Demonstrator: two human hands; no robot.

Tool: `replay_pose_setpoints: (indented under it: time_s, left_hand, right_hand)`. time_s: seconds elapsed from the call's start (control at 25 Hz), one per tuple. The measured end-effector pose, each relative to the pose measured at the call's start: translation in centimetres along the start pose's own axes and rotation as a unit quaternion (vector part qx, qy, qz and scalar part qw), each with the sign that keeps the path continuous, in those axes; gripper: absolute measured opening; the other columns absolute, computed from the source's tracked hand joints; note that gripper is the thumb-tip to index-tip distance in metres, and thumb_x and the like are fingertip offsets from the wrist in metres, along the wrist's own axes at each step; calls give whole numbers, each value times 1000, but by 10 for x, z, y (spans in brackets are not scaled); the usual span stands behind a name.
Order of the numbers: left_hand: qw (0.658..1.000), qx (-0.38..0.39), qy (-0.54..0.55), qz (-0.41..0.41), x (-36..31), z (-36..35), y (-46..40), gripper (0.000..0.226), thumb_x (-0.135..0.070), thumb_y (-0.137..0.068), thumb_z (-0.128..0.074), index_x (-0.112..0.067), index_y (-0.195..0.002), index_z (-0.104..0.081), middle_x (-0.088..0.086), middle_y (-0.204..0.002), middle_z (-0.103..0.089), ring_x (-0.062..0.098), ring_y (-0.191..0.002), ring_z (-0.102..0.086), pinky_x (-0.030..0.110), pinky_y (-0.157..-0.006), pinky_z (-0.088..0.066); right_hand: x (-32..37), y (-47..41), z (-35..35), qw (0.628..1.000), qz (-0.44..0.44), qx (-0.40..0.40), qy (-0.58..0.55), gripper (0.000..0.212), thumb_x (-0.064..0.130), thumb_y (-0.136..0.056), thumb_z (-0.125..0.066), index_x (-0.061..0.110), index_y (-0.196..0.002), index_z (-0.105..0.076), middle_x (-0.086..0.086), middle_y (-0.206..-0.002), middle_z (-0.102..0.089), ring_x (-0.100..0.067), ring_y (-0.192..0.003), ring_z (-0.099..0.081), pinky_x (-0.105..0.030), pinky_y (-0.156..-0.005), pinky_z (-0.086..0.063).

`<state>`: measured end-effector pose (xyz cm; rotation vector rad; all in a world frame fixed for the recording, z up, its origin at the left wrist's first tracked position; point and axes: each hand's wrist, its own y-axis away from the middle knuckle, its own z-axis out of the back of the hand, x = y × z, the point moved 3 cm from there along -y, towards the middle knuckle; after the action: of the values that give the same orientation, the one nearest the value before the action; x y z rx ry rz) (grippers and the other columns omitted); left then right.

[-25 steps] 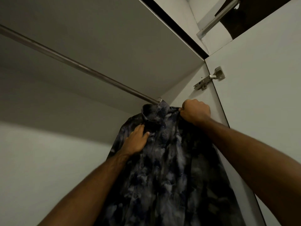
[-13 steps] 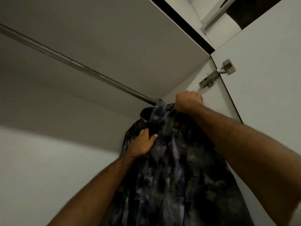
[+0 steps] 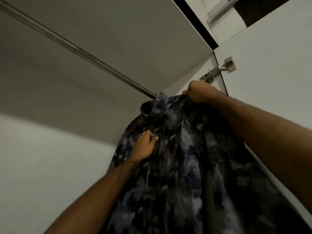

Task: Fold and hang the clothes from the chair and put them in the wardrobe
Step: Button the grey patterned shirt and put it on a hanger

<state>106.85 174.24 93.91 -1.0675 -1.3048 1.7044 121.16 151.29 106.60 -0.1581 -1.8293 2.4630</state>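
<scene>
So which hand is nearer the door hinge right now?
Right. The right hand grips the shirt's shoulder just below the door hinge; the left hand pinches the shirt front lower down, further left.

Rail (image 3: 81,51) bare along its whole left run — open space beneath it, back to the rear wall (image 3: 42,166). Right end crowded: shirt (image 3: 177,166) hangs there, close to the side panel (image 3: 216,81), hinge (image 3: 217,71) just above — door (image 3: 270,81) open at right.

Dark blue-grey mottled shirt (image 3: 182,159), hanging (collar up) at wardrobe rail (image 3: 81,51) end
</scene>
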Motion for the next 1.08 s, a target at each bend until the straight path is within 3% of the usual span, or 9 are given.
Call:
replay_pose_setpoints:
  time_s: [0.16,0.32,0.4,0.52,0.6,0.72,0.84,0.96,1.08]
  left_hand:
    - [1000,7,1,-3,-10,0,11,21,-24,-102,-56,-13,-89,-45,0,-98,-43,16,-84,-47,30,-76,-35]
    - [998,54,9,3,-17,-11,34,18,-15,-101,-53,-17,-89,-40,-2,-88,-46,19,-82,-49,31,-71,-34]
    - [997,56,37,30,-18,-8,45,14,-15,-101,-54,-14,-99,-40,-3,-83,-47,21,-81,-51,32,-69,-34]
    - [985,112,102,88,-15,-9,78,31,-27,-101,-59,-16,-114,-32,-4,-83,-50,21,-83,-54,33,-63,-39]
    - [978,148,102,103,-11,-8,106,48,-35,-96,-65,-21,-123,-28,1,-102,-59,23,-96,-61,36,-75,-50]
    - [997,23,-50,54,-23,0,150,63,-28,-91,-70,-23,-141,-32,6,-138,-44,29,-127,-46,56,-105,-41]
    - [988,-66,81,-117,-87,21,179,44,-20,-97,-62,-18,-139,-48,1,-137,-42,21,-131,-45,42,-112,-40]
    - [968,86,162,-172,-140,19,195,26,-25,-104,-53,-14,-126,-60,-1,-124,-53,13,-120,-55,29,-103,-46]
    - [954,197,224,22,-174,10,203,34,-35,-107,-47,-19,-136,-55,-10,-138,-52,1,-128,-48,27,-113,-37]
  right_hand:
    - [-8,18,7,999,-29,0,-15,51,48,-105,-47,0,-119,-60,-21,-124,-62,-38,-111,-61,-42,-92,-48]
    - [-13,41,11,998,-25,34,-53,52,51,-96,-62,3,-118,-62,-15,-117,-64,-29,-97,-58,-35,-82,-48]
    - [-12,61,12,993,-38,53,-98,57,45,-91,-72,5,-127,-52,-15,-123,-60,-30,-105,-58,-35,-81,-46]
    - [-4,104,13,986,-34,108,-125,68,28,-89,-75,5,-139,-34,-18,-134,-54,-34,-118,-57,-35,-83,-47]
    - [-6,136,15,977,-43,139,-153,67,20,-91,-71,6,-141,-28,-18,-130,-54,-34,-116,-57,-36,-85,-50]
    - [-23,179,21,970,-65,147,-183,56,16,-94,-65,9,-137,-30,-12,-116,-56,-29,-106,-60,-38,-85,-55]
    - [-38,203,33,975,-74,103,-184,39,12,-96,-59,10,-131,-41,-10,-114,-58,-24,-98,-59,-28,-69,-52]
    - [-50,214,41,970,-96,69,-213,24,23,-101,-59,12,-122,-56,-5,-111,-60,-21,-97,-57,-24,-69,-46]
    - [-59,225,49,915,-134,92,-370,27,34,-103,-58,9,-102,-65,-7,-94,-67,-22,-84,-63,-30,-63,-53]
